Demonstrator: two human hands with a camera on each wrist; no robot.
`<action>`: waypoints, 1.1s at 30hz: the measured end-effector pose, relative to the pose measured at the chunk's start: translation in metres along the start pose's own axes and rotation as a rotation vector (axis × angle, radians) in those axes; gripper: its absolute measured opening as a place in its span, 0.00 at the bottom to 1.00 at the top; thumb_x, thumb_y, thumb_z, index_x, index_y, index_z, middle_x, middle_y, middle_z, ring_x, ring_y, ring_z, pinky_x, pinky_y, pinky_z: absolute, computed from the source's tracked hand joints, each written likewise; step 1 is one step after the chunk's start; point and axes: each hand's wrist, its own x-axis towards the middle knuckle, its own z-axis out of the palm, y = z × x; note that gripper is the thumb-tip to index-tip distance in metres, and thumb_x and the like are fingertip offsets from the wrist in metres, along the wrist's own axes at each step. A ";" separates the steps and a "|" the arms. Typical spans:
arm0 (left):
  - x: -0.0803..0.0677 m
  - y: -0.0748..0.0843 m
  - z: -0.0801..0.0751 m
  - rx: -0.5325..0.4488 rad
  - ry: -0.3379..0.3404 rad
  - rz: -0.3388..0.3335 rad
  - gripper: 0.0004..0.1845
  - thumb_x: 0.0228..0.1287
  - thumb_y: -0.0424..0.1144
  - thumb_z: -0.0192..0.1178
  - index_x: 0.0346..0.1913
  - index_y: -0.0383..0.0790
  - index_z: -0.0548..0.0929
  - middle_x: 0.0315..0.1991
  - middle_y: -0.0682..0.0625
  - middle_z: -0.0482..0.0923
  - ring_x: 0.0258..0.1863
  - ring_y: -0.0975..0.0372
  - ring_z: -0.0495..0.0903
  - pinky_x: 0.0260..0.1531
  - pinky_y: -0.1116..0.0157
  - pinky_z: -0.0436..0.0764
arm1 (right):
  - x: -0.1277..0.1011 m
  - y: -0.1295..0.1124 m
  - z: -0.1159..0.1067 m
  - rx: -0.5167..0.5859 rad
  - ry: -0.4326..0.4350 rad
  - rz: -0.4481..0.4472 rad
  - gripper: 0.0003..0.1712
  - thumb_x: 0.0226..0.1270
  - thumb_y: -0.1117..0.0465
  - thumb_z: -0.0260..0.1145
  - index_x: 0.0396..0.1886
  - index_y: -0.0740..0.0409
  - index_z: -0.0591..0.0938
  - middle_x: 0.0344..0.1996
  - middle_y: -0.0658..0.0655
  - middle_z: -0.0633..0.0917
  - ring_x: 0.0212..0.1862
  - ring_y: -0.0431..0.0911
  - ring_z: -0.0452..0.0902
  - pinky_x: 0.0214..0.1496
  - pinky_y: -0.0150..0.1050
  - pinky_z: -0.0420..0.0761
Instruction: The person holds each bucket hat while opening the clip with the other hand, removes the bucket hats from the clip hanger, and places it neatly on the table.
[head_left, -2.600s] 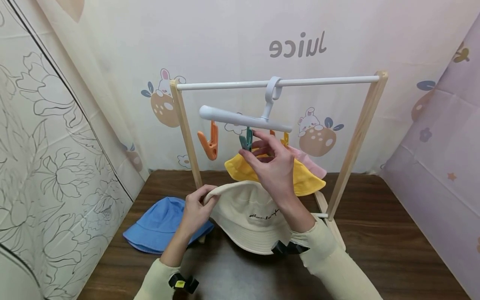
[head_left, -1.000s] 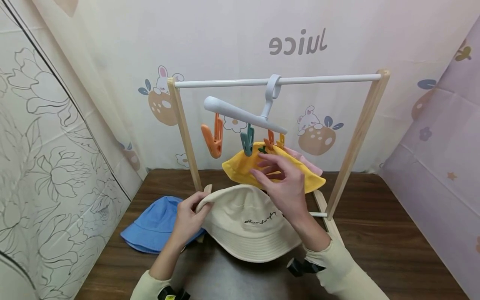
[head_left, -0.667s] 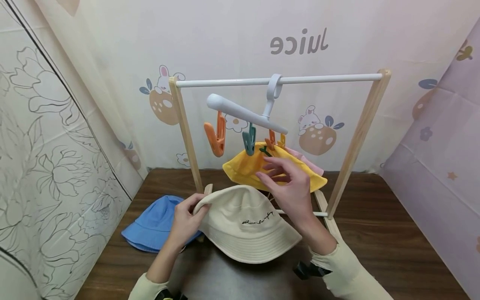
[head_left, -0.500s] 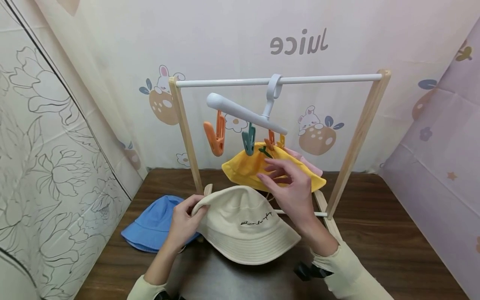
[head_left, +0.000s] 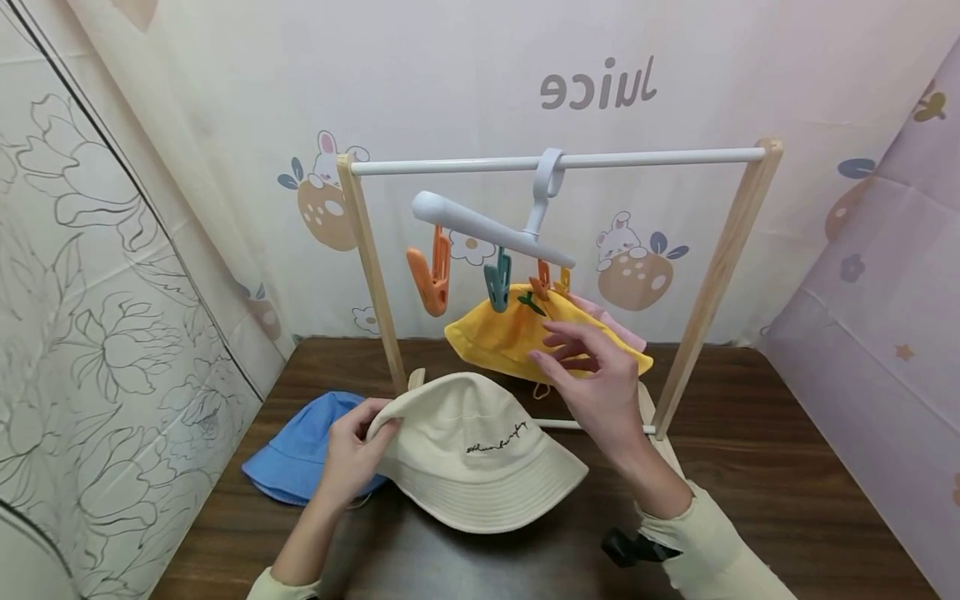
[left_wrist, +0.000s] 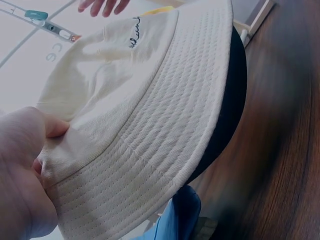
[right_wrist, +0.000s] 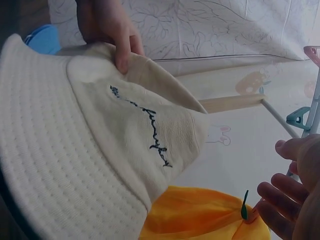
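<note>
From the head view, your left hand (head_left: pixel 352 454) pinches the crown edge of the cream bucket hat (head_left: pixel 480 454), which hangs just above the dark tabletop (head_left: pixel 750 467) in front of the wooden rack (head_left: pixel 720 267). Your right hand (head_left: pixel 596 387) hovers with fingers loosely spread, gripping nothing, in front of the yellow hat (head_left: pixel 502 337) clipped to the white hanger (head_left: pixel 487 229). A blue hat (head_left: pixel 296 450) lies on the tabletop to the left. You seem to be readying the cream hat for clipping; the next move likely calls for lifting its brim to the free teal clip (head_left: pixel 495 283).

The left wrist view shows your thumb and fingers (left_wrist: pixel 30 165) clamped on the cream fabric.

The right wrist view shows your right fingers (right_wrist: pixel 280 200) apart beside the yellow hat.

Compared with 2.6 seconds ago, your right hand has dropped away from the teal clip, and the cream hat has shifted left and lower.
</note>
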 end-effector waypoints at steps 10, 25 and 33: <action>-0.005 0.007 -0.005 0.008 -0.002 -0.038 0.08 0.73 0.27 0.72 0.50 0.36 0.93 0.43 0.37 0.93 0.34 0.73 0.84 0.34 0.68 0.83 | -0.001 0.004 -0.004 -0.005 0.008 -0.016 0.23 0.60 0.76 0.84 0.56 0.69 0.91 0.43 0.66 0.95 0.41 0.24 0.87 0.46 0.23 0.89; -0.007 0.012 -0.005 0.029 -0.016 -0.079 0.07 0.73 0.27 0.73 0.50 0.36 0.93 0.43 0.38 0.93 0.34 0.73 0.84 0.35 0.69 0.83 | 0.002 0.006 -0.008 -0.031 0.036 -0.022 0.23 0.60 0.75 0.85 0.56 0.69 0.92 0.45 0.67 0.93 0.41 0.24 0.86 0.46 0.21 0.88; -0.006 0.007 -0.005 0.041 -0.047 -0.120 0.08 0.73 0.28 0.73 0.51 0.35 0.93 0.42 0.38 0.93 0.33 0.73 0.83 0.35 0.69 0.83 | 0.004 0.007 -0.010 -0.030 0.026 0.004 0.23 0.62 0.73 0.85 0.57 0.66 0.92 0.50 0.66 0.94 0.45 0.25 0.87 0.48 0.21 0.88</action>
